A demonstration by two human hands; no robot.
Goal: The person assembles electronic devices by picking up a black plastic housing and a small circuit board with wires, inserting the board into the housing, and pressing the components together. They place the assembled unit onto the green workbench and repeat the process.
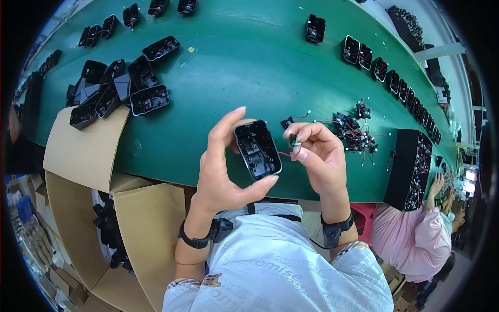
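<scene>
Between the thumb and fingers of my left hand [218, 166] is a black plastic housing [257, 149], its hollow side turned up and showing moulded ribs and posts inside. My right hand [323, 158], just right of the housing, pinches a small black part with a red wire [294, 141]. The wire runs from those fingers toward the housing's right edge; whether it is attached there I cannot tell. Past my right fingertips lies a loose pile of similar small wired parts [353, 130] on the green table [234, 78].
Several black housings [148, 99] lie heaped at the left, beside an open cardboard box [150, 229] below the table edge. A row of housings [395, 83] curves along the right. A black bin [408, 166] of small parts stands near a co-worker in pink [410, 239].
</scene>
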